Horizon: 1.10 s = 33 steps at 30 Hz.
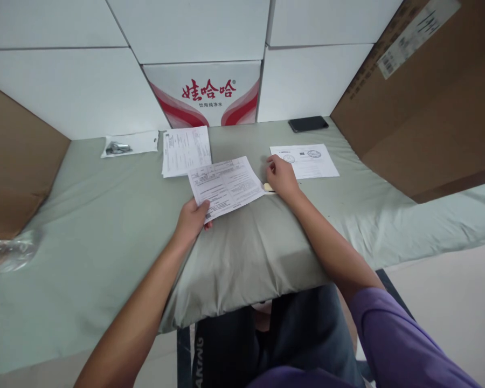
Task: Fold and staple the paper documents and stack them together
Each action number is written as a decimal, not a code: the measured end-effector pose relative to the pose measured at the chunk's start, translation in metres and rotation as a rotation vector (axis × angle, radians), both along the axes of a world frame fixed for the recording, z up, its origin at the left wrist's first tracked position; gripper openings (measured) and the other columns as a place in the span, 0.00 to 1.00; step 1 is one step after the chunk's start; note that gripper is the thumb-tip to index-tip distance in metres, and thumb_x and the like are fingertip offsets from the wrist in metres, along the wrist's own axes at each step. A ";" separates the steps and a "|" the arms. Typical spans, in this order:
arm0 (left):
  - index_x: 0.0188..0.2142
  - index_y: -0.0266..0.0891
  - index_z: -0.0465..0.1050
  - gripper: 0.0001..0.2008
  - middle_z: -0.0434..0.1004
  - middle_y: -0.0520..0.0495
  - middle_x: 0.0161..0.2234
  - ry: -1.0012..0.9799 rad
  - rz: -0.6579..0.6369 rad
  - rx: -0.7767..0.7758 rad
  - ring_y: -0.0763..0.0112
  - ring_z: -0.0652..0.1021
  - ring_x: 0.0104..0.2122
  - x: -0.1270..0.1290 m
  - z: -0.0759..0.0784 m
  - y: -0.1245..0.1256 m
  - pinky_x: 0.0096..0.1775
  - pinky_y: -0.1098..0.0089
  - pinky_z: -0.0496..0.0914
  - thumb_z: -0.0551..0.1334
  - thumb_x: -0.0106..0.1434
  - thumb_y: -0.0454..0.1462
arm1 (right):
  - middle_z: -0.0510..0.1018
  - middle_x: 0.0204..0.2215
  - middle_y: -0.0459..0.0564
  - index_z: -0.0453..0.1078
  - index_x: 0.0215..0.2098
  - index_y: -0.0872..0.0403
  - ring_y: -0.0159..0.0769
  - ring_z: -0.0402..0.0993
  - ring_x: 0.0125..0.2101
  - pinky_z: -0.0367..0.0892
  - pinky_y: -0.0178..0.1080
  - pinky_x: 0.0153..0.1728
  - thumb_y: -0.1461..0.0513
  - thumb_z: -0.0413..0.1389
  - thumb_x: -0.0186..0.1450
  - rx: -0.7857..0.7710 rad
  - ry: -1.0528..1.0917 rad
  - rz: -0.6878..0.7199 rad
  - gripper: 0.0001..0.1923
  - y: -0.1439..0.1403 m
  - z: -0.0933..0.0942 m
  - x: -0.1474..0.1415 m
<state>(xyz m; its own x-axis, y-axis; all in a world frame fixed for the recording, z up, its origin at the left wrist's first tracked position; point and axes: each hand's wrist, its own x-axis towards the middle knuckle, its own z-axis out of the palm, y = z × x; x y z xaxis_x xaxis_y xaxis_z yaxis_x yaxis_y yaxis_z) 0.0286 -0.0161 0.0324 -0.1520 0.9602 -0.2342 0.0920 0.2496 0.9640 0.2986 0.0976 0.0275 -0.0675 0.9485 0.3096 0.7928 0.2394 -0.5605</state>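
Note:
My left hand (193, 220) grips the lower left corner of a printed paper sheet (228, 186), thumb on top and fingers beneath. The sheet is tilted above the green cloth. My right hand (282, 177) is closed with its fingers curled; what they hold, if anything, is hidden. Under that hand lies a small pale yellow object (269, 187), partly covered, whose kind I cannot tell. Beside my right hand rests a white paper with round stamps (317, 161). Behind the held sheet is a stack of printed papers (186, 148), its lower edge partly covered.
A clear packet with metal pieces (121, 146) lies at the back left, and a black phone (308, 124) at the back right. White boxes (210, 94) line the back. Cardboard boxes (424, 108) flank both sides. Green cloth (117, 215) covers the surface, wrinkled near the front edge.

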 end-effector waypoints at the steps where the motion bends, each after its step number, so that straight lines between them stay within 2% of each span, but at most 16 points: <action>1: 0.38 0.34 0.73 0.09 0.72 0.53 0.19 -0.004 0.001 -0.001 0.74 0.68 0.12 0.000 0.000 0.000 0.13 0.74 0.61 0.61 0.62 0.39 | 0.78 0.35 0.53 0.70 0.48 0.54 0.42 0.71 0.35 0.64 0.43 0.40 0.65 0.48 0.65 0.005 -0.013 0.002 0.16 0.000 -0.001 0.000; 8: 0.37 0.34 0.74 0.08 0.72 0.52 0.19 -0.018 0.015 -0.015 0.75 0.68 0.12 0.001 0.000 0.001 0.14 0.74 0.60 0.62 0.61 0.38 | 0.79 0.38 0.57 0.71 0.49 0.55 0.46 0.71 0.39 0.64 0.46 0.42 0.66 0.48 0.66 -0.037 -0.142 -0.017 0.15 -0.001 0.001 -0.005; 15: 0.38 0.34 0.74 0.09 0.71 0.53 0.18 0.002 0.017 -0.028 0.75 0.67 0.12 0.001 0.002 0.001 0.14 0.75 0.60 0.62 0.62 0.39 | 0.77 0.49 0.63 0.72 0.50 0.54 0.56 0.67 0.50 0.61 0.53 0.48 0.64 0.46 0.71 -0.061 -0.341 -0.036 0.15 -0.006 0.005 -0.015; 27: 0.37 0.35 0.74 0.08 0.72 0.52 0.20 -0.018 0.033 0.005 0.76 0.67 0.12 0.000 -0.002 0.000 0.13 0.74 0.59 0.62 0.62 0.39 | 0.72 0.50 0.66 0.69 0.52 0.55 0.58 0.63 0.50 0.58 0.55 0.48 0.70 0.44 0.67 -0.088 -0.434 -0.032 0.20 -0.008 0.002 -0.020; 33: 0.38 0.34 0.74 0.10 0.71 0.53 0.19 -0.011 0.014 0.008 0.75 0.67 0.12 -0.002 -0.004 0.000 0.13 0.74 0.60 0.62 0.62 0.40 | 0.74 0.49 0.65 0.69 0.51 0.54 0.57 0.65 0.50 0.61 0.55 0.47 0.70 0.42 0.68 -0.107 -0.386 -0.036 0.19 -0.008 0.002 -0.021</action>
<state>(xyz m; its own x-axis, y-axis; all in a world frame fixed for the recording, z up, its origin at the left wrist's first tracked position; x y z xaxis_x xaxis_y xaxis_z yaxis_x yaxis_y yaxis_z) 0.0264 -0.0158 0.0286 -0.1631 0.9598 -0.2283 0.0781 0.2432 0.9668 0.2780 0.0892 0.0291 -0.1258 0.9778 0.1676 0.9568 0.1642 -0.2398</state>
